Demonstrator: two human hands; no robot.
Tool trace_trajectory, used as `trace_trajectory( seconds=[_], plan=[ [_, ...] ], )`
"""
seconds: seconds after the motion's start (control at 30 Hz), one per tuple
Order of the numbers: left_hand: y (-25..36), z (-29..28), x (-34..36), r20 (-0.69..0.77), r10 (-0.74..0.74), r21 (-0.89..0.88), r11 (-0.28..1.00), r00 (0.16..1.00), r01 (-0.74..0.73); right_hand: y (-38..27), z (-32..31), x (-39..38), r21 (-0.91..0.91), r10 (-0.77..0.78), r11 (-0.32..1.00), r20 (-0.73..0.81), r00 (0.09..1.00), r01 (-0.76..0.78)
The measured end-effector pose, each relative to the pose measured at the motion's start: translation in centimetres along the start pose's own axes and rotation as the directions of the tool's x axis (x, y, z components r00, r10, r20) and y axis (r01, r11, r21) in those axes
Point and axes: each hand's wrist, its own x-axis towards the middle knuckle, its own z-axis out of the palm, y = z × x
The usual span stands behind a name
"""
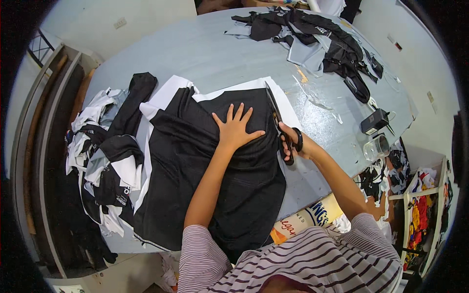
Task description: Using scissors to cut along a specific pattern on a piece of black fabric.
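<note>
A large black cloth [210,180] lies spread and rumpled over the table, with white material [281,97] showing from under its top and right edges. My left hand [235,129] rests flat on the cloth, fingers spread. In my right hand [297,141] is a pair of scissors [289,154] with black handles, my fingers wrapped through them. The blades point away from me along the cloth's right edge, at the border between black and white. Part of the blades is hard to make out against the dark fabric.
Black and white fabric pieces [105,156] are heaped at the left, and more dark scraps [327,39] lie at the far right of the grey table [171,46]. A black box [374,121] and a clear cup [376,148] stand near the right edge. A shelf [408,219] holds colourful cloth.
</note>
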Motion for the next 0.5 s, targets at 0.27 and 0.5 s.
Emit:
trace_trajectory(
  seconds=[0.27, 0.5],
  plan=[
    [-0.9, -0.7, -0.4, 0.052, 0.157, -0.116, 0.982, 0.986, -0.15, 2.9, -2.1, -2.7, 0.043, -0.016, 0.999, -0.084, 0.996, 0.019],
    [5.5, -2.0, -1.8, 0.022, 0.143, -0.526, 0.843, 0.989, -0.11, 7.2, -5.1, -9.8, 0.085, 0.082, 0.993, -0.045, 0.996, -0.078]
  ],
)
